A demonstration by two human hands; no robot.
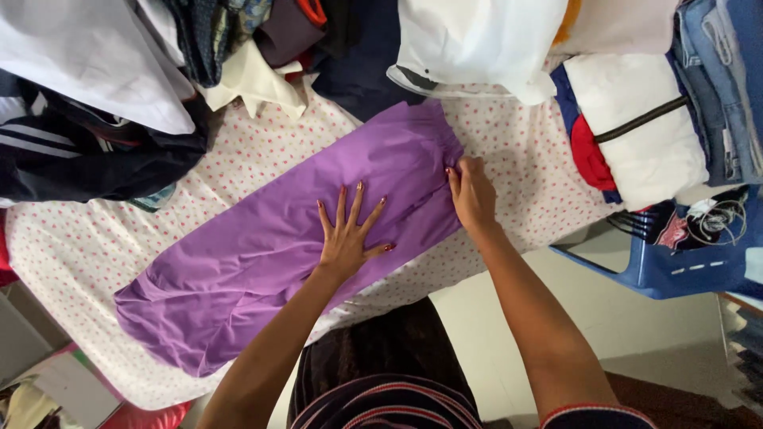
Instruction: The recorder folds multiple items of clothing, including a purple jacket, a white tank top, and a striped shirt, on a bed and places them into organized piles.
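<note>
While the purple garment (270, 254) is spread slantwise across the dotted sheet (71, 246) of the bed, it is pinned flat by the left hand (347, 238), whose fingers are splayed wide and pressed palm-down on the middle of the cloth — nothing is held in that grip. The right hand (470, 195) is closed narrowly on the garment's right edge, near the gathered end, so that the cloth appears to be kept taut against the flat hand. Heaped clothes (103, 95) and a folded stack (636, 127) are kept along the far side, apart from the purple cloth — a blue plastic chair (675, 266) stands beside the bed.
</note>
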